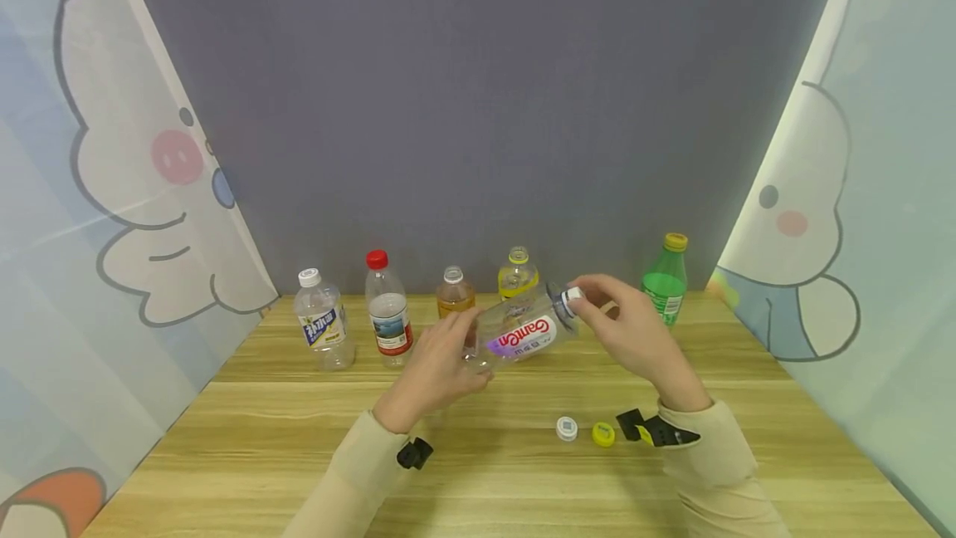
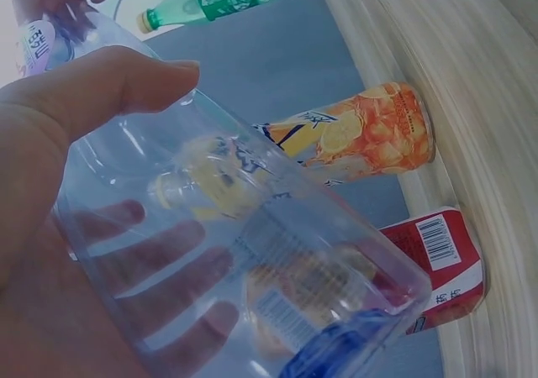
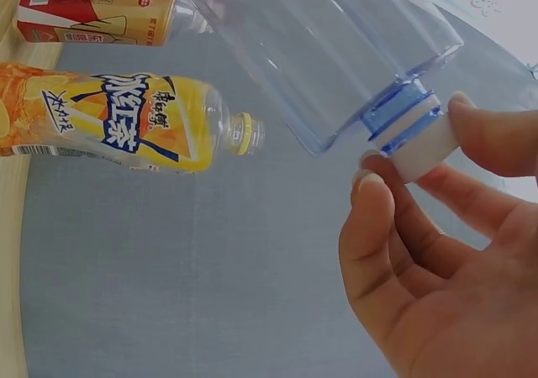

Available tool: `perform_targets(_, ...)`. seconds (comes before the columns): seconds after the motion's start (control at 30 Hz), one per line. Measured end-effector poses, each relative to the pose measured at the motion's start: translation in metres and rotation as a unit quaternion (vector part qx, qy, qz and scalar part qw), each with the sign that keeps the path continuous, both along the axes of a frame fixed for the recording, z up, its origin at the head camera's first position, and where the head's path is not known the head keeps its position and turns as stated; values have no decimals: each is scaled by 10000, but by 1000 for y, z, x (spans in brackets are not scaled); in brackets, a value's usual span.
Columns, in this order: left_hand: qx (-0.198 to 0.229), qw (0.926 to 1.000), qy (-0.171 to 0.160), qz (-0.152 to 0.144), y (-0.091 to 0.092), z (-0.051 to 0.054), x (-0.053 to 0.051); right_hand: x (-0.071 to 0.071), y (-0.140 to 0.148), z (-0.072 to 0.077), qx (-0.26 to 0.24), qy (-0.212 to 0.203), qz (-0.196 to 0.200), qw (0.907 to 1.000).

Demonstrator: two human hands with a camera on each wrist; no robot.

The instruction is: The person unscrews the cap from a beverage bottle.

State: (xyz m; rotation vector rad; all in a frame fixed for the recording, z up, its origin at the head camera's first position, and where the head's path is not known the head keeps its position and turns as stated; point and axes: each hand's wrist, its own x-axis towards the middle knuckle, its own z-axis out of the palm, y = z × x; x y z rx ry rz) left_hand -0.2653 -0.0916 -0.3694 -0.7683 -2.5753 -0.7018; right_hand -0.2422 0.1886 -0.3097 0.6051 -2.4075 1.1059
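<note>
A clear, empty-looking plastic bottle [image 1: 523,332] with a red-and-white label is held tilted above the table, its neck up to the right. My left hand [image 1: 439,365] grips it near the base, thumb on one side and fingers behind, as the left wrist view shows through the plastic. At the neck, my right hand [image 1: 631,329] pinches the white cap [image 3: 426,149] between thumb and fingers. The cap sits at the bottle's mouth, above a blue neck ring; whether it is threaded tight I cannot tell.
Along the back stand a white-capped bottle [image 1: 323,330], a red-capped bottle [image 1: 388,318], an orange-brown bottle [image 1: 454,295], a capless yellow-label bottle [image 1: 517,276] and a yellow-capped green bottle [image 1: 665,282]. A loose white cap [image 1: 567,428] and yellow cap [image 1: 603,435] lie in front on the wooden table [image 1: 508,480].
</note>
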Motion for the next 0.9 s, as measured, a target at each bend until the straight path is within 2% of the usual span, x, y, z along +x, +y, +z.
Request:
perform_targets(0.23, 16, 10000, 17, 84, -2, 0, -2, -1, -1, 0, 3, 70, 289, 9996)
perform_targets(0.5, 49, 10000, 11, 75, -2, 0, -3, 0, -2, 0, -400, -80, 508, 9979)
perform_targets(0.63, 104, 9999, -61, 95, -2, 0, -2, -1, -2, 0, -521, -197, 281, 9981)
perform_targets(0.9, 74, 9999, -45, 70, -1, 2, -2, -2, -2, -1, -562, -279, -668, 9958)
